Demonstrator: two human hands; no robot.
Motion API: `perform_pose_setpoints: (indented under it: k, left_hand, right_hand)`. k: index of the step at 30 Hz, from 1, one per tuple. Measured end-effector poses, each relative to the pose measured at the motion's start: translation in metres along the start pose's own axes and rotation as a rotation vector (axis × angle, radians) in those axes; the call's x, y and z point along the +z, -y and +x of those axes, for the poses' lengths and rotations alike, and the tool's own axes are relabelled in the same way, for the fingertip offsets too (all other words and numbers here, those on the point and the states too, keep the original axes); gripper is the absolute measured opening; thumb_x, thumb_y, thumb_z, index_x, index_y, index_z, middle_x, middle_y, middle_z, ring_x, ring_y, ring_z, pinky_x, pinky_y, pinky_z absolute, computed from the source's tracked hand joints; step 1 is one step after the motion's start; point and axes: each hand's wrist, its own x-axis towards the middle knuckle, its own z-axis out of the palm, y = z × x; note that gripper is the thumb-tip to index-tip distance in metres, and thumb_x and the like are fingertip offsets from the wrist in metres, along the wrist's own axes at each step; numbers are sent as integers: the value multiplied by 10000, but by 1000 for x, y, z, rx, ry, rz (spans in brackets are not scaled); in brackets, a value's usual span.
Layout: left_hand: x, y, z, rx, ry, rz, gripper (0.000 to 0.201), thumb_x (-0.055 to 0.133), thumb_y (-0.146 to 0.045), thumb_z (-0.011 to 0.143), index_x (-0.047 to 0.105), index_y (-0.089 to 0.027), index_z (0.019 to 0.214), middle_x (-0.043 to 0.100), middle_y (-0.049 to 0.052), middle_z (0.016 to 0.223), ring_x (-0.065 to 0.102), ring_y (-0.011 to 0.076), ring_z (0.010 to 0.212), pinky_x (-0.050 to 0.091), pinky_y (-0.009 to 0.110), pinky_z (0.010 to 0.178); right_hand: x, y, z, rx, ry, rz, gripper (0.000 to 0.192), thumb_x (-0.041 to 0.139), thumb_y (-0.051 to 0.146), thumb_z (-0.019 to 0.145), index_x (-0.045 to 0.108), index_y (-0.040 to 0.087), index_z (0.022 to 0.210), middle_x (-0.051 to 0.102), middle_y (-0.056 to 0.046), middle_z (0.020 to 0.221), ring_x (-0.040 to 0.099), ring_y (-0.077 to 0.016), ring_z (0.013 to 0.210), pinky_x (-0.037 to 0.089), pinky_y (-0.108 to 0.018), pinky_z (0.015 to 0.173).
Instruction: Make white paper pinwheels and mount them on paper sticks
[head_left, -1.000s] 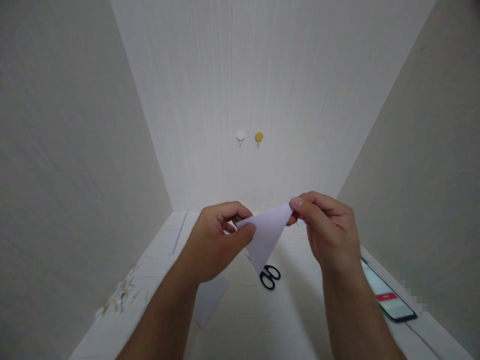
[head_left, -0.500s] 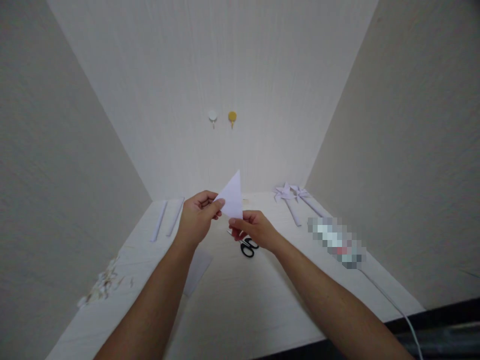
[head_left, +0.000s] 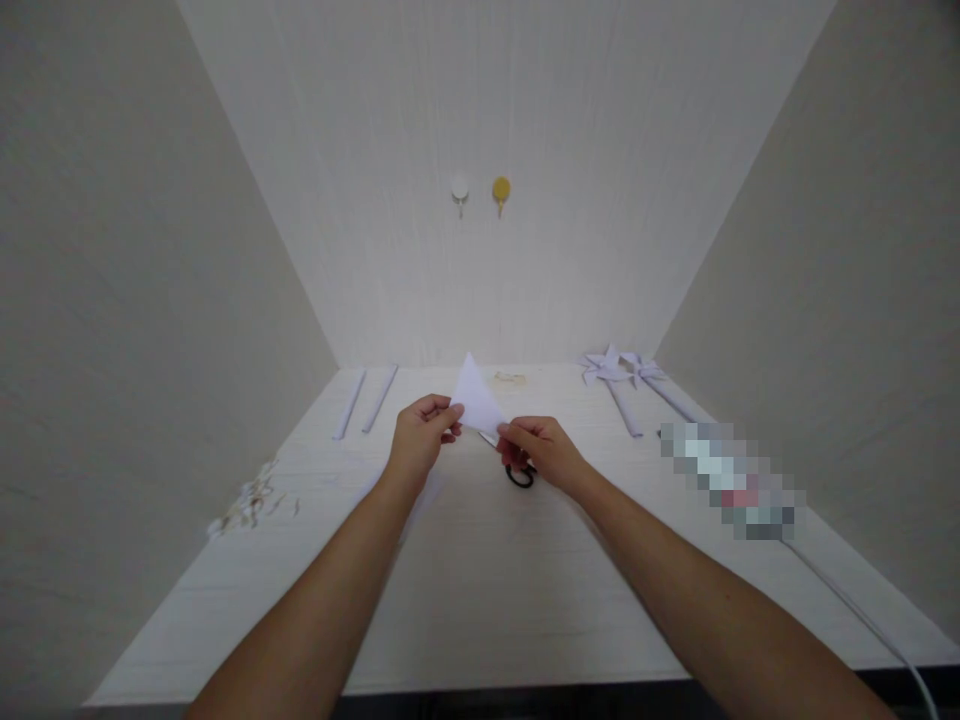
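Note:
A folded white paper triangle (head_left: 475, 398) is held up between my two hands, its point toward the back wall. My left hand (head_left: 421, 432) pinches its left edge between thumb and fingers. At the lower right corner, my right hand (head_left: 546, 449) pinches the paper the same way. Beneath my right hand lie scissors with black handles (head_left: 520, 478), partly hidden by the fingers. White sheet paper (head_left: 424, 503) rests on the table, mostly covered by my left forearm.
Two rolled paper sticks (head_left: 380, 398) lie at the back left. Paper pinwheels (head_left: 610, 366) on sticks lie back right. A blurred-out object with a white cable (head_left: 847, 597) is at right, small scraps (head_left: 251, 503) at left. Walls enclose the white table (head_left: 480, 610).
The paper triangle has turned, its tip swinging leftward, and my right hand now grips its lower right corner. The camera view has shifted too.

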Motion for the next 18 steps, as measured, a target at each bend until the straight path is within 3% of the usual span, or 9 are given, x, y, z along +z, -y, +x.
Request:
perform_pose_setpoints:
  k: [7,9,12,18]
  left_hand:
    - [-7,1,3,105,-15,-12,252,855,-332,623,766,-170,793,535,-62,508,446,84,479,361,230,503]
    - [-8,-1,2,127,13,-12,220,820,-319,652,794,-170,811,588,-38,533,479,94,492,376,237,509]
    - [-6,-5,-3,162,38,-14,178,774,-310,690,810,-181,808,714,14,666,597,130,586,467,261,578]
    - [3,-4,-11,239,48,6,165,769,-295,697,820,-191,815,804,68,859,706,202,795,554,333,770]
  right_hand:
    - [2,-1,-5,-110,-185,-31,251,763,436,795,769,192,735,662,8,627,526,-110,519,380,-231,493]
    - [1,-1,-4,-120,-245,-1,233,752,407,787,791,203,893,694,5,705,542,-113,537,413,-237,515]
    - [0,3,-3,-85,-289,92,355,708,433,782,744,205,1051,729,-10,773,591,-126,526,459,-250,508]
    - [2,17,-7,41,-239,290,371,666,555,798,658,184,820,748,-91,732,659,-178,517,531,-293,474]
